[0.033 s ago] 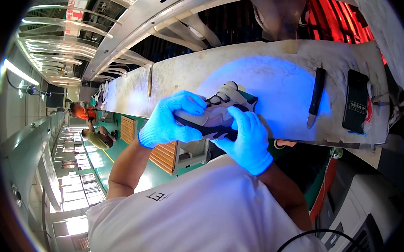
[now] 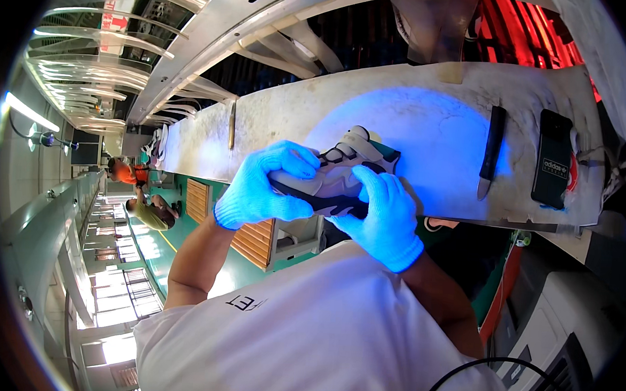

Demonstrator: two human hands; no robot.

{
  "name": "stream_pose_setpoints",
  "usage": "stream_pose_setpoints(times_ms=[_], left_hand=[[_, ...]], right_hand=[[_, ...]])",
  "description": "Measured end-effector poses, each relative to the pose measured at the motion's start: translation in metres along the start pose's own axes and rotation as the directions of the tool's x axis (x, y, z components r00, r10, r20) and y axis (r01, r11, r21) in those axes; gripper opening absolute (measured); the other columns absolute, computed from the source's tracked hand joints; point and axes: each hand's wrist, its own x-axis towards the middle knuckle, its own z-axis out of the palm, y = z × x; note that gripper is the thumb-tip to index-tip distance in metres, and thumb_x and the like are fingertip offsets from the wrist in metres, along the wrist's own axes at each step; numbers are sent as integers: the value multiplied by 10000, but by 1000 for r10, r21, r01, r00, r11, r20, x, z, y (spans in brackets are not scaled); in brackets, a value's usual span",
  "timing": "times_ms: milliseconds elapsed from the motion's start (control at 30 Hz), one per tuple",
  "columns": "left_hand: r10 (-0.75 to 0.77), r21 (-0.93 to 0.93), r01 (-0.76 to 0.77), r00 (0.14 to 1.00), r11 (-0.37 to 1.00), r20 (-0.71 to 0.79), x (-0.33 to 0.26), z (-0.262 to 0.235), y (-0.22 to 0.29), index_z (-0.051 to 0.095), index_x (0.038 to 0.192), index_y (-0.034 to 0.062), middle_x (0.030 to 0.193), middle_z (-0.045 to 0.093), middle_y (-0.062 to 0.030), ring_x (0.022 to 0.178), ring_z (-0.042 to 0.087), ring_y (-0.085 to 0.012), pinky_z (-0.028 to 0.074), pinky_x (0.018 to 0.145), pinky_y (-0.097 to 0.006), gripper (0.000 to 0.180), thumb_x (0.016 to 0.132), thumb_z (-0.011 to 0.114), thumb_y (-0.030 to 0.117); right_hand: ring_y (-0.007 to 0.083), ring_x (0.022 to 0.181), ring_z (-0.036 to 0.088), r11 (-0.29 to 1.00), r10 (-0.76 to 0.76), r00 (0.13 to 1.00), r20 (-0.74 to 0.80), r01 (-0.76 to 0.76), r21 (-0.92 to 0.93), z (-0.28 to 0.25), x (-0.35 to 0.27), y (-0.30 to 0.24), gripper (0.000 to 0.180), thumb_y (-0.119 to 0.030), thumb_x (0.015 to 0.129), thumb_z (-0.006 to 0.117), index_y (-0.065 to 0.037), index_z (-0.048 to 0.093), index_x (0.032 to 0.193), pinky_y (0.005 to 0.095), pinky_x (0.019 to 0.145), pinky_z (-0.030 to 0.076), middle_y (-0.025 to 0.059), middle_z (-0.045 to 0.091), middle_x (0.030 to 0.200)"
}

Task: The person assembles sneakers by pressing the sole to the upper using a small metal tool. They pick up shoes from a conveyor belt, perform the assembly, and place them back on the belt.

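1. You are gripping a grey-and-white sneaker (image 2: pixel 342 176) in both gloved hands, holding it just above the worn white workbench (image 2: pixel 274 131), inside the patch of blue light.
2. Your left hand (image 2: pixel 268 186) is wrapping the shoe's left end, fingers curled over the top; your right hand (image 2: pixel 382 212) is clasping it from the near side, fingers lying across the dark sole edge.
3. In my judgement you are inspecting it, so be keeping it steady in the blue light and turning it slowly, without covering the seams with your fingers.
4. The shoe is sitting between your hands, touching both.
5. To the right, a dark-handled knife (image 2: pixel 492 151) and a black phone (image 2: pixel 553 160) are lying on the bench, well apart from your hands.
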Motion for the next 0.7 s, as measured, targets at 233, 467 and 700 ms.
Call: stream_pose_setpoints(times_ms=[233, 467, 700], left_hand=[[-60, -75, 63, 997, 995, 44, 3, -12, -9, 771, 1258, 34, 1351, 750, -172, 1352, 685, -329, 533, 1146, -454, 600, 740, 1015, 215], [-486, 226, 431, 799, 874, 355, 37, -42, 6, 574, 1643, 28, 1437, 740, -230, 1255, 740, -346, 559, 1119, -413, 984, 836, 956, 439], [-672, 613, 422, 696, 668, 252, 83, -4, 19, 790, 1327, 15, 1190, 830, -198, 1029, 807, -311, 621, 939, -402, 772, 848, 901, 610]], right_hand=[[224, 838, 687, 999, 47, 997, 66, -49, 21, 4, 14, 3, 862, -333, 688, 1059, -107, 645, 1409, 402, 734, 596, 56, 695, 1082], [254, 900, 706, 997, 64, 994, 94, -59, -48, 16, 23, -2, 831, -357, 703, 1050, -112, 644, 1386, 432, 772, 605, 67, 694, 1091], [368, 1047, 735, 995, 71, 994, 86, -65, -71, 27, 21, -3, 815, -360, 712, 1034, -82, 643, 1371, 508, 880, 607, 156, 721, 1157]])
